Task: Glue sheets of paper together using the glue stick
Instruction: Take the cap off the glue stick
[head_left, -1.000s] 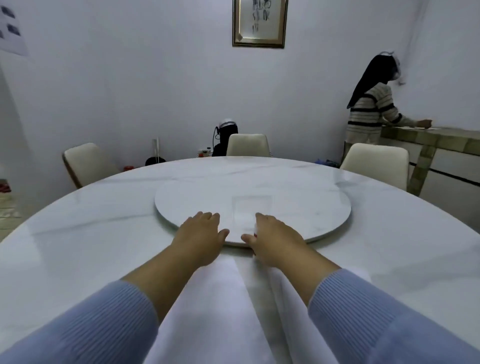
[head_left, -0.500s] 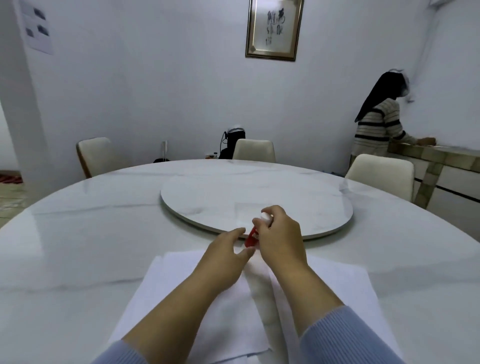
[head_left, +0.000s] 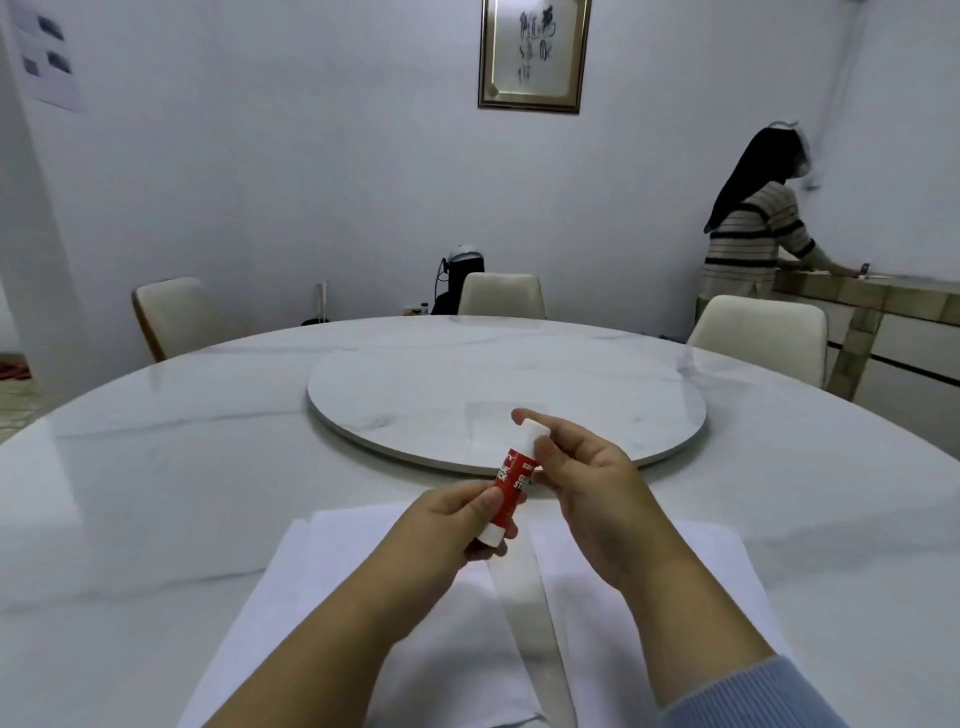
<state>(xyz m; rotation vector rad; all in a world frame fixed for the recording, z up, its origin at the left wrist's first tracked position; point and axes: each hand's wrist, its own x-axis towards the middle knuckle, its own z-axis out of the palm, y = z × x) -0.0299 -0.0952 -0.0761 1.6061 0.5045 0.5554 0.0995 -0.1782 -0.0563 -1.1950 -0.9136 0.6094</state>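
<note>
Red glue stick (head_left: 511, 486) held tilted above the near sheets of paper (head_left: 649, 582) — left hand (head_left: 447, 525) pinched shut on the lower barrel, right hand (head_left: 582, 467) closed around the white cap (head_left: 530, 439). Light, rigid, smooth plastic, likely slippery — best gripped firmly on the barrel while twisting the cap. Thin, floppy paper lying flat on the marble table (head_left: 156, 467), two sheets with a narrow gap between.

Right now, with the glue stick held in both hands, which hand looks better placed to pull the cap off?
Probably the right hand: its fingers already pinch the white cap at the top, while the left hand grips the red body of the glue stick near its base, steadying it.
</note>
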